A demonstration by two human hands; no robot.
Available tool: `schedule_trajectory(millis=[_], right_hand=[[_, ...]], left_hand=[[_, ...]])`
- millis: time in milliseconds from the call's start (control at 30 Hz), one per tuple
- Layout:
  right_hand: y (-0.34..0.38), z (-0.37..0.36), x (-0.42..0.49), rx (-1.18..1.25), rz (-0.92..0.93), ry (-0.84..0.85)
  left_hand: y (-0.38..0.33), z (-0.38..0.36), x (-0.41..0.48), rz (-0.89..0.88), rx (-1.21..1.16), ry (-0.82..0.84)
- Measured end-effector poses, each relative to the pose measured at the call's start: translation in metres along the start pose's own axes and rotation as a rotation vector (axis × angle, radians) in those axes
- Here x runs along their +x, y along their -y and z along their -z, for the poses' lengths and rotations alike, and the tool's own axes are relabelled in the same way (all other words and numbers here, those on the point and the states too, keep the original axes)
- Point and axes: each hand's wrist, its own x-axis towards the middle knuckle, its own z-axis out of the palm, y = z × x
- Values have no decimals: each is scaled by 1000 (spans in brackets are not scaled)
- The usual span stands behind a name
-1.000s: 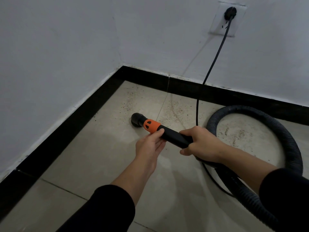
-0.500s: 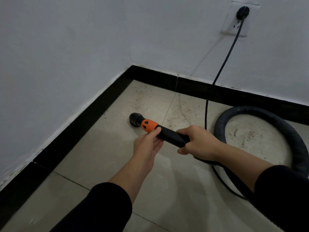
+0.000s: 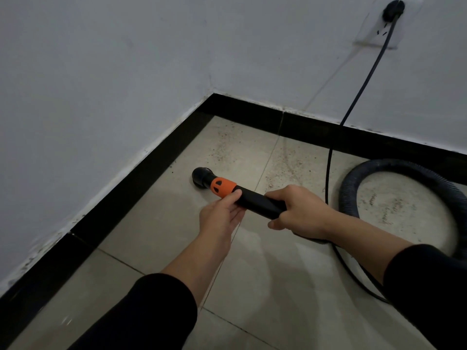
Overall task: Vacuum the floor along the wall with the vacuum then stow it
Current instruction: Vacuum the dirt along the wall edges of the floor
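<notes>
- The vacuum wand [image 3: 255,202], a black tube with an orange collar [image 3: 223,188], lies at a low slant over the floor [image 3: 161,231], pointing toward the room corner.
- Its round black nozzle [image 3: 201,176] is down at the tile, near the left black skirting [image 3: 126,190] but apart from it, with a strip of bare tile between.
- The left hand [image 3: 219,214] cradles the wand just behind the collar, thumb on top, fingers fairly straight underneath.
- The right hand [image 3: 302,213] is wrapped fully around the tube further back, fingers curled tight.
- The ribbed hose [image 3: 353,178] loops in a wide ring on the floor to the right, its far arc close to the back skirting [image 3: 316,130].
- A power cord [image 3: 328,173] drops from a plug [image 3: 393,7] in the wall socket [image 3: 374,36], crosses the back skirting, and runs down between wand and hose, passing behind the right wrist.
- Dark specks of grit [image 3: 227,145] are scattered on the tile in the corner, ahead of the nozzle and along the back edge.
- The white wall [image 3: 88,97] meets the skirting with a rough, chipped paint line.
- Open tile lies left of and below the forearms; the right side is crowded by hose and cord.
</notes>
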Motion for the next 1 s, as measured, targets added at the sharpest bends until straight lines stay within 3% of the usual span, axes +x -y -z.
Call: schedule_trajectory(millis=[1000], right_hand=[[-23, 24, -35, 80, -91, -7]], left_hand=[[22, -31, -16, 37, 48, 50]])
